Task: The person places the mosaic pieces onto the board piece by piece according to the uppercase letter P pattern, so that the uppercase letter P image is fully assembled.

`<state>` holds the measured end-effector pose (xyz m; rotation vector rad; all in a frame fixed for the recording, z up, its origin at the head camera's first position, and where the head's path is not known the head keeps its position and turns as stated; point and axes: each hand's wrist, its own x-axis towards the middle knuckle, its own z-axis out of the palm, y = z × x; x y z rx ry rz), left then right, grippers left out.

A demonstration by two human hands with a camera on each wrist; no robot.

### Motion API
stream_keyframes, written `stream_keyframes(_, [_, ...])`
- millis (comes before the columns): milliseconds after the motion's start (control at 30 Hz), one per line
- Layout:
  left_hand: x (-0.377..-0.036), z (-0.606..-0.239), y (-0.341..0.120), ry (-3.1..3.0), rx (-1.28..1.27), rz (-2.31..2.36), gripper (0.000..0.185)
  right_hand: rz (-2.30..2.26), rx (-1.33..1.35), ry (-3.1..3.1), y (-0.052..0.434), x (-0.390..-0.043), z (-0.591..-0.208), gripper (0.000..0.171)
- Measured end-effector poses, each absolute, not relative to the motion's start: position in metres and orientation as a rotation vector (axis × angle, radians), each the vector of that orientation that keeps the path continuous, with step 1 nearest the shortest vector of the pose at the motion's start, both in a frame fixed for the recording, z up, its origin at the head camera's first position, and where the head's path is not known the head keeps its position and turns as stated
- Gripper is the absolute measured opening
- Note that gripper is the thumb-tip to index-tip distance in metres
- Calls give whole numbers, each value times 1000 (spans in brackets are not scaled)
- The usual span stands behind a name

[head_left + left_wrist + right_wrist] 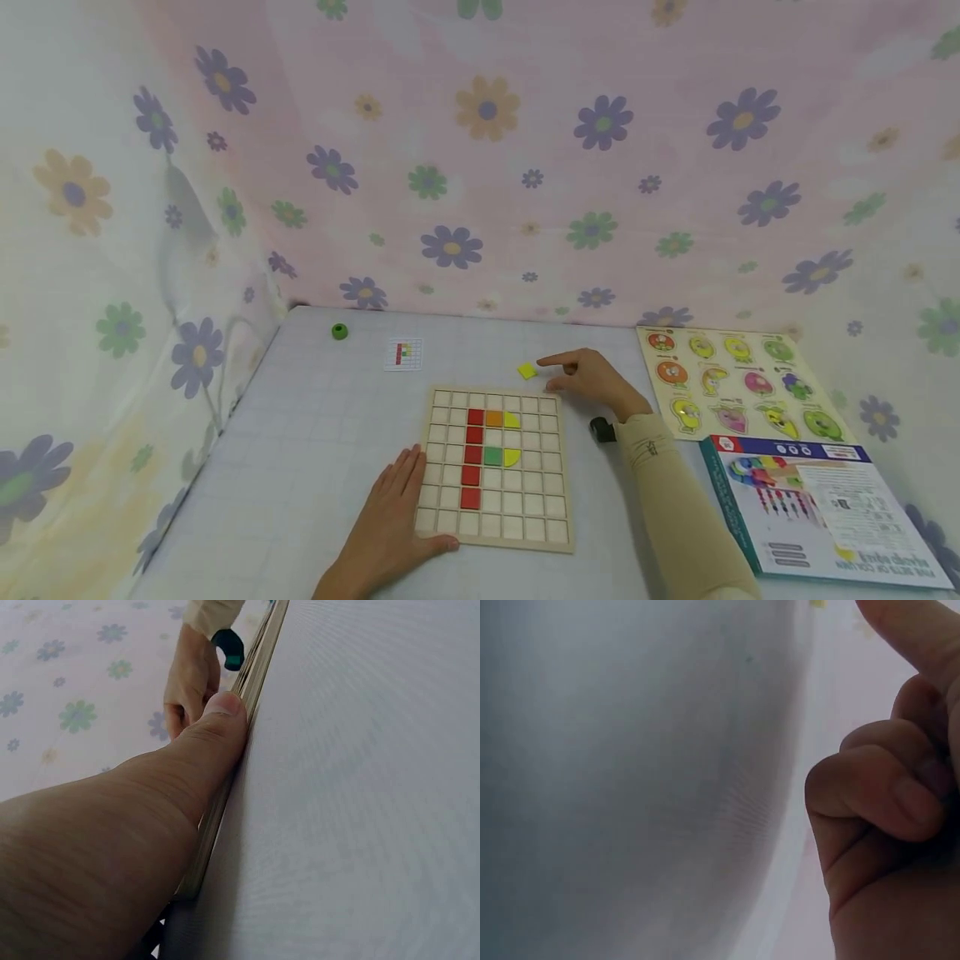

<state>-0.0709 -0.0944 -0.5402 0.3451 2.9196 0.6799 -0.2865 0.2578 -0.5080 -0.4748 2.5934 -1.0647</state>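
Observation:
A square wooden grid board (512,529) lies on the table. Several red square tiles (472,455) form a column in it, with an orange tile (494,418), a green tile (492,456) and two rounded yellow tiles (512,457) to their right. My left hand (390,521) rests against the board's left side, fingers extended, thumb at the near edge. In the left wrist view the thumb (199,746) presses along that wooden edge. Beyond the board's far right corner, my right hand (592,379) points its index finger at a loose yellow tile (527,371); its other fingers are bent and hold nothing.
A small pattern card (403,354) lies behind the board, with a round green piece (340,332) farther left. On the right are a fruit puzzle board (738,383) and a printed box (817,517). Flowered cloth (525,200) hangs behind the table.

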Motion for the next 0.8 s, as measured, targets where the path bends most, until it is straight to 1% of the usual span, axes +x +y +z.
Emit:
stream_keyframes(300, [-70,-540,-95,2930,355,686,131,-1006,-488,2529,248,-310,-511,45])
stream_keyframes(500, [-70,-540,-95,2929,352,687,131,-998,-517,2484,242,-315,-511,43])
stream_keyframes(800, [-70,-539,-94,2920,341,671,130,-919,-550,2500,236,-317,-511,33])
